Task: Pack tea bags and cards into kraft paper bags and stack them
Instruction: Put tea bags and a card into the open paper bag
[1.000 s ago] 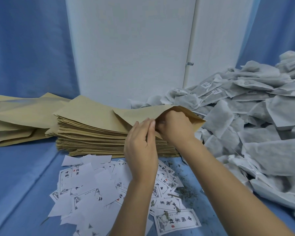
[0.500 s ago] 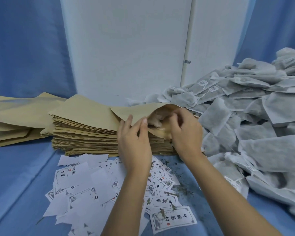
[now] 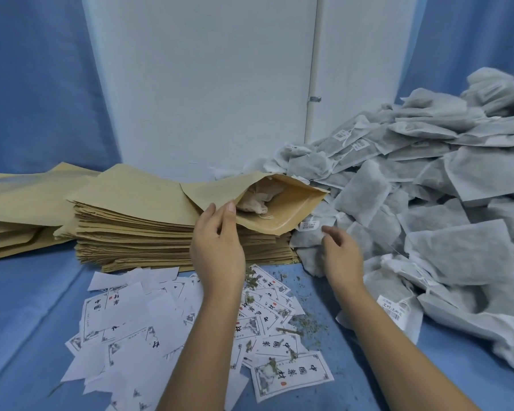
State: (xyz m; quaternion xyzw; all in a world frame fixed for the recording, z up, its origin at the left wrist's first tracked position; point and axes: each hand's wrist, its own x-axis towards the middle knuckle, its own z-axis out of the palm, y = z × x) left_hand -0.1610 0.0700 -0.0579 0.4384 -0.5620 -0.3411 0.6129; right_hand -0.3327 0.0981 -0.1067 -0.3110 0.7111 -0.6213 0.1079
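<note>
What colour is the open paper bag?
The paper bag is light brown, best seen in the head view.

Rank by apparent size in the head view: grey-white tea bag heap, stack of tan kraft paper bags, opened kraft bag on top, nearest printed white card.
1. grey-white tea bag heap
2. stack of tan kraft paper bags
3. opened kraft bag
4. nearest printed white card, enlarged by closeness to the camera

A tea bag lies in the open kraft paper bag atop the bag stack; cards lie before it, the tea bag heap right.
</note>
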